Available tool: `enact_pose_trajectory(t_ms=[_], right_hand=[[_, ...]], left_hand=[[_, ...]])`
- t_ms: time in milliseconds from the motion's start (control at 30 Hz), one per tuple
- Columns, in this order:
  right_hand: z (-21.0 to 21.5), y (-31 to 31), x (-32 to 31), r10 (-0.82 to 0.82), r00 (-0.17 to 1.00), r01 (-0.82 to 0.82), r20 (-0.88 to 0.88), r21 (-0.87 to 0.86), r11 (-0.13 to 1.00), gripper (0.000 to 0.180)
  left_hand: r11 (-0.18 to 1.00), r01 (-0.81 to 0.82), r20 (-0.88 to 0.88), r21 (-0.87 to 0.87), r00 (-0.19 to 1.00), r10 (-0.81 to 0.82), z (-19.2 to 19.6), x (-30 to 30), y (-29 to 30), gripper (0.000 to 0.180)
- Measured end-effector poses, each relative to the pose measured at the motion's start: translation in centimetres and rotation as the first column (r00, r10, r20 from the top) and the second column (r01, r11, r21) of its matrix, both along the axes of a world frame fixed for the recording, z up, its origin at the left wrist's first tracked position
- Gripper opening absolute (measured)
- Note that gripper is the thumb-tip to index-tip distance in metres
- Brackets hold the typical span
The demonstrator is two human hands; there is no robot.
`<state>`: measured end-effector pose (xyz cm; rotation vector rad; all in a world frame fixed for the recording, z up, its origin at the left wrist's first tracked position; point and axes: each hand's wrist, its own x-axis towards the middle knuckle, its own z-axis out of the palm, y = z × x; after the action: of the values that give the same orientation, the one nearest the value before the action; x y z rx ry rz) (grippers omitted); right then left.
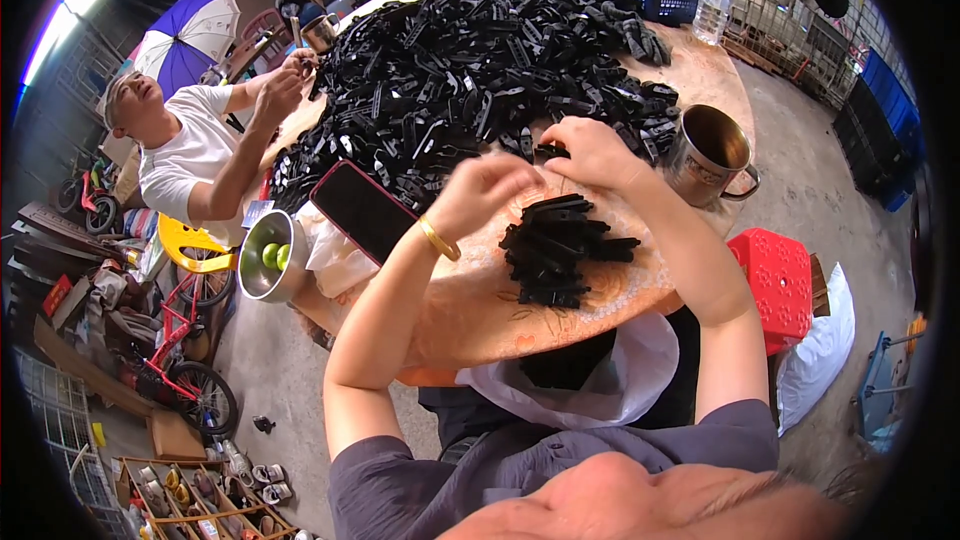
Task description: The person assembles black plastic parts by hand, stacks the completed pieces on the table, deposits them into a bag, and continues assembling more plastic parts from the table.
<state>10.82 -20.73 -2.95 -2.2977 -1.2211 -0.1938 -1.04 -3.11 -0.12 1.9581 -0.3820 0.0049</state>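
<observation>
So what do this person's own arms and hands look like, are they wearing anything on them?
Both hands are bare, with no gloves. The left hand has a gold-coloured bangle around its wrist. The right hand shows no ring, watch or band that I can make out. Both forearms are uncovered; short grey-purple sleeves end above the elbows.

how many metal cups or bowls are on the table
3: a steel mug at the table's right edge by the right hand, a steel bowl holding green fruit at the left edge, and a cup at the far left. The black pile may hide more.
</observation>
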Motion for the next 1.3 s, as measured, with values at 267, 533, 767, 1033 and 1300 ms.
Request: enact_pose_trajectory(t_ms=[267, 533, 767, 1033, 1300], right_hand=[[1.0, 1.7, -3.6, 0.347, 0.924, -0.349, -0.160, 0.017, 0.937, 0.030], [2.2, 1.3, -3.7, 0.380, 0.839, -0.250, -0.390, 0.344, 0.905, 0.030], [2.3, 2.6, -4.1, 0.534, 0.750, -0.051, -0.391, 0.770, 0.636, 0.019], [1.4, 2.3, -3.2, 0.258, 0.965, -0.177, -0.050, 0.601, 0.779, 0.021], [1.7, 1.7, -2.6, 0.397, 0.724, 0.003, -0.564, 0.578, 0.816, 0.041]], left_hand=[[0.390, -0.767, 0.536, 0.509, 0.637, 0.553, -1.9, 2.6, 6.3, 0.027], [0.511, -0.795, 0.583, 0.325, 0.595, 0.554, -0.5, 2.3, 4.7, 0.024], [0.664, -0.415, -0.292, -0.622, 0.910, 0.295, -0.3, 0.6, 0.7, 0.028], [0.541, -0.268, -0.324, -0.797, 0.946, -0.007, -0.1, 0.1, 0.8, 0.031], [0.835, -0.295, -0.188, -0.465, 0.954, 0.232, -0.3, 0.1, 1.0, 0.032]])
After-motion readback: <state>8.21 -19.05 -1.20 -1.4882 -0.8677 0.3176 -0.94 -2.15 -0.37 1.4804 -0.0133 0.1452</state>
